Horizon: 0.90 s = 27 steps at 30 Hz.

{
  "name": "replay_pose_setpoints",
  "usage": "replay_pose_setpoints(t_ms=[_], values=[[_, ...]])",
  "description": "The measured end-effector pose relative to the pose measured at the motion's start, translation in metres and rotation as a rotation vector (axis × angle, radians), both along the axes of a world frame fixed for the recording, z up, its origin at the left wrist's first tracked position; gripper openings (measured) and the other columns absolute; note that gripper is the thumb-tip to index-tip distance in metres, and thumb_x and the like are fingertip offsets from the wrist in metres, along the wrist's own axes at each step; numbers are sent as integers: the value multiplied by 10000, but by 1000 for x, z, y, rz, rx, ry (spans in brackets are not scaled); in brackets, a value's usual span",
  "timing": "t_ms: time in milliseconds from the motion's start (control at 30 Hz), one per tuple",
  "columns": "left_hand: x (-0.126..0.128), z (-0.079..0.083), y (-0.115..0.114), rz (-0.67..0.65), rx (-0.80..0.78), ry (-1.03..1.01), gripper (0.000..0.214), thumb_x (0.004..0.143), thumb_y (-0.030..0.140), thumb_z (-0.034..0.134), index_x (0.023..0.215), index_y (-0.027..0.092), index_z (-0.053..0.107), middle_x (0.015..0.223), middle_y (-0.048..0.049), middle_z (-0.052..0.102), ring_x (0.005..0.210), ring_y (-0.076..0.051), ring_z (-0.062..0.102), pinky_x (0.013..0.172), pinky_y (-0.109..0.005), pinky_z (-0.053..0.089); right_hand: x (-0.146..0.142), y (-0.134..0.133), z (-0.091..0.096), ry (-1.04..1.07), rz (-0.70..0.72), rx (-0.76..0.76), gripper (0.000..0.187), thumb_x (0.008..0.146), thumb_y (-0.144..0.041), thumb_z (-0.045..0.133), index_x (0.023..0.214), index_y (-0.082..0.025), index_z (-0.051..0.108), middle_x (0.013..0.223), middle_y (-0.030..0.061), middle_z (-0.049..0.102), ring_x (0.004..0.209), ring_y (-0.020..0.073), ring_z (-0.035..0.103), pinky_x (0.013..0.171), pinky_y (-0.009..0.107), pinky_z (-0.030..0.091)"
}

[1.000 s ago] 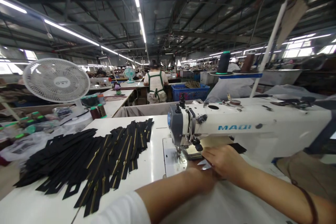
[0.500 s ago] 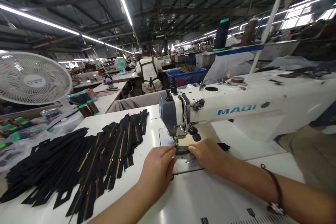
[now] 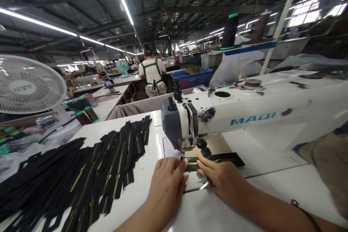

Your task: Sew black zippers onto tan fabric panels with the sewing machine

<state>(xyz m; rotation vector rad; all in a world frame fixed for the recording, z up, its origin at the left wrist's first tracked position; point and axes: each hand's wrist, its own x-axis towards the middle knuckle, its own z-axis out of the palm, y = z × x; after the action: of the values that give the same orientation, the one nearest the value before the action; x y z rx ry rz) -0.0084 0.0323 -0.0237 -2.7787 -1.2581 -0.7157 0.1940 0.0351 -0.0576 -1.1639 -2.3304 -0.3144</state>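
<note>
Under the presser foot of a white sewing machine [image 3: 252,110] lies a black zipper [image 3: 231,158] with brass teeth. My left hand [image 3: 167,185] has its fingers closed at the zipper's left end, beside the needle area; the fingertips partly hide that end. With thumb and fingers pinched, my right hand [image 3: 221,175] grips the zipper's near edge, right of the foot. Shiny pointed metal blades [image 3: 203,183], like those of thread snips, stick out beneath my right hand; their handle is hidden. To the left, a pile of black zippers [image 3: 108,166] with brass teeth is spread on the white table [image 3: 144,195].
A white fan [image 3: 27,85] stands at the left, near thread spools [image 3: 91,115]. Behind the machine, a co-worker [image 3: 152,70] sits facing away, beside a blue basket [image 3: 190,78]. A large dark thread cone [image 3: 230,32] stands at the upper right.
More of the zipper now shows flat to the right of the foot, its brass teeth visible. Both hands sit slightly lower in view, and the metal blades show more plainly under my right hand.
</note>
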Motion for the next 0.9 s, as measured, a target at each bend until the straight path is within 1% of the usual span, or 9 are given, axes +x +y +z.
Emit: replay_pose_setpoints(t_ms=[100, 267, 367, 467, 633, 733, 800, 833, 900], values=[[2, 2, 3, 32, -30, 3, 265, 875, 167, 500, 1135, 165, 553, 954, -94, 579, 849, -257, 529, 734, -430, 472, 0, 0, 0, 10, 2, 7, 386, 945, -167, 317, 1026, -83, 684, 1093, 117, 668, 739, 238, 695, 602, 361, 591], [2, -4, 4, 83, -48, -84, 194, 883, 188, 508, 1059, 173, 587, 926, -80, 564, 847, -243, 521, 726, -399, 450, 1, 0, 0, 25, 5, 18, 363, 931, -157, 343, 1007, -86, 691, 1108, 113, 662, 746, 234, 696, 632, 351, 594], [4, -2, 6, 99, -57, -18, 215, 870, 201, 542, 1077, 185, 596, 917, -74, 562, 850, -248, 516, 720, -396, 445, 1, 0, 0, 18, -8, 21, 335, 919, -160, 374, 999, -98, 693, 1109, 108, 662, 731, 232, 696, 624, 343, 593], [9, 4, 8, 110, -53, 90, 217, 865, 232, 558, 1074, 196, 608, 904, -71, 562, 842, -250, 512, 727, -405, 448, 1, 1, 0, 16, -13, 12, 325, 912, -153, 382, 990, -104, 693, 1120, 106, 658, 740, 231, 695, 619, 334, 590], [9, 14, 8, 129, 21, 242, 222, 885, 289, 524, 1044, 172, 626, 866, -79, 579, 818, -252, 526, 764, -435, 457, 1, 1, 0, 8, -3, 11, 329, 914, -156, 375, 1015, -98, 683, 1122, 118, 656, 740, 231, 694, 622, 329, 587], [2, 16, 6, 206, 44, 280, 222, 870, 324, 550, 965, 146, 643, 838, -93, 591, 802, -271, 543, 744, -449, 472, 2, 2, 3, 0, 23, -2, 319, 916, -148, 374, 999, -105, 679, 1111, 119, 662, 779, 239, 691, 645, 337, 583], [-4, 15, 5, 242, 70, 244, 200, 850, 313, 584, 933, 141, 642, 858, -104, 608, 805, -278, 560, 735, -453, 481, 3, 4, 5, -9, 40, -31, 300, 910, -141, 383, 960, -118, 678, 1072, 120, 675, 772, 239, 690, 639, 332, 577], [-6, 14, 4, 226, 95, 201, 176, 853, 285, 581, 939, 143, 639, 877, -104, 622, 810, -271, 571, 745, -450, 485, 4, 6, 6, -12, 44, -50, 288, 908, -141, 390, 944, -124, 676, 1057, 122, 678, 755, 235, 690, 627, 323, 571], [-10, 10, 4, 120, 154, 98, 152, 882, 203, 526, 987, 157, 627, 938, -91, 655, 845, -247, 596, 802, -440, 485, 5, 10, 8, -10, 55, -86, 268, 905, -141, 403, 940, -129, 669, 1039, 129, 678, 731, 221, 688, 614, 301, 558]])
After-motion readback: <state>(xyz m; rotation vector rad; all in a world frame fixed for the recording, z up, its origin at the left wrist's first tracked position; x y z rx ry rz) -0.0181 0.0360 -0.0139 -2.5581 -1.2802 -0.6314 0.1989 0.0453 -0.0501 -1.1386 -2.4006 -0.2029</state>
